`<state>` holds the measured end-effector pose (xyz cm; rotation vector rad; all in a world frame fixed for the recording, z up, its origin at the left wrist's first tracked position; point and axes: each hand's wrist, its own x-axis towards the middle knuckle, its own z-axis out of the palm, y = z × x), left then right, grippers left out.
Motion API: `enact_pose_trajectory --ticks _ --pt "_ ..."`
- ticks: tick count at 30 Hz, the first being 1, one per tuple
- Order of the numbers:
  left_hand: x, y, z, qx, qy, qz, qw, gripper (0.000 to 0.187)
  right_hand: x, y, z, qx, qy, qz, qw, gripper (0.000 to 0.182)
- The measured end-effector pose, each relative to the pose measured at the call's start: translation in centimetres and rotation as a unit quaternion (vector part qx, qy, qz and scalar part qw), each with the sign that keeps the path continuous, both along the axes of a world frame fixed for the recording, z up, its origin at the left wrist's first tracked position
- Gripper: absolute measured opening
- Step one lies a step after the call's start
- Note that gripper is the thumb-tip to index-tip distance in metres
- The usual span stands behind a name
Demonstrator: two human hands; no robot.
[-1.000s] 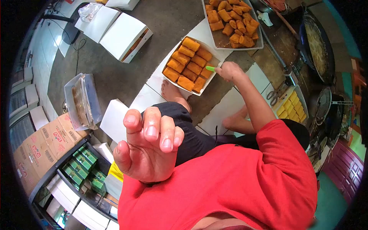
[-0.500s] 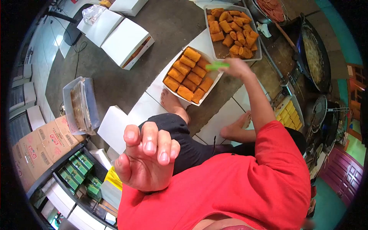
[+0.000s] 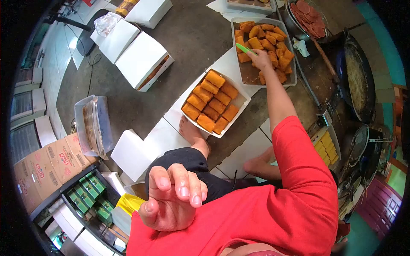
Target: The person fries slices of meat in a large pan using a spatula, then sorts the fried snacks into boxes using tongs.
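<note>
My right hand point(image 3: 262, 60) grips green tongs point(image 3: 244, 48) over the left part of a clear plastic tub point(image 3: 294, 77). Golden-brown fried rolls point(image 3: 269, 38) lie heaped in that tub, close to the tongs; whether the tips pinch one is hard to see. Below and left of it stands an open white box point(image 3: 242, 102) with rows of fried rolls point(image 3: 210, 102) packed inside and a gap along its right side. My left hand point(image 3: 173, 200) is raised in front of my chest, fingers loosely bent and apart, with nothing in it.
A black wok of oil point(image 3: 356, 77) and a bowl of reddish slices point(image 3: 307, 19) are on the right. Yellow uncooked rolls point(image 3: 326, 147) sit on a tray nearby. Filled white boxes point(image 3: 139, 53) stand upper left, cardboard point(image 3: 51, 168) and a plastic bin point(image 3: 92, 126) at left.
My right hand with the green tongs has moved up from the white box to the tub of rolls. My left hand has dropped slightly in view and stays empty.
</note>
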<state>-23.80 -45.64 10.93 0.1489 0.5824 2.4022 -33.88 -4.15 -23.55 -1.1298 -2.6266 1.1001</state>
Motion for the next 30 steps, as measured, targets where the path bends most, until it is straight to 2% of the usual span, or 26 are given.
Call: enact_pose_trajectory --ticks 4,7,12,13,15,16,19,22,25,30 --pt "0.1 0.2 -0.1 -0.002 0.003 0.001 1.000 0.032 2.5 0.2 2.4 -0.248 0.057 -0.057 0.966 0.043" --pt "0.2 -0.1 -0.2 0.018 0.002 0.011 1.000 0.032 7.2 -2.1 6.5 -0.311 0.040 -0.052 0.948 0.041" --pt "0.6 -1.4 -0.3 0.070 -0.009 0.008 0.997 0.034 15.2 -11.0 7.8 -0.423 -0.092 -0.018 0.901 0.037" --pt "0.7 -1.7 -0.3 0.079 -0.009 0.004 0.997 0.034 15.9 -13.4 7.7 -0.412 -0.093 -0.003 0.906 0.036" --pt "0.9 -2.1 -0.3 0.097 -0.008 0.001 0.995 0.035 17.8 -16.9 2.5 -0.295 -0.021 0.059 0.953 0.036" --pt "1.1 -2.4 -0.3 0.105 -0.008 0.003 0.994 0.035 18.1 -18.9 3.4 -0.134 -0.034 0.115 0.984 0.039" --pt "1.3 -2.9 -0.4 0.120 -0.007 0.000 0.993 0.037 18.2 -24.2 5.6 0.118 -0.069 0.200 0.970 0.047" --pt "1.2 -3.3 -0.4 0.121 -0.008 -0.008 0.993 0.038 18.7 -25.4 6.1 0.112 -0.062 0.212 0.969 0.053" --pt "1.2 -3.6 -0.3 0.125 -0.010 -0.002 0.992 0.039 18.2 -25.1 7.2 0.035 -0.095 0.171 0.980 0.048" --pt "1.0 -3.8 -0.3 0.123 -0.015 -0.003 0.992 0.038 17.1 -25.7 6.3 0.004 -0.098 0.168 0.981 0.047"
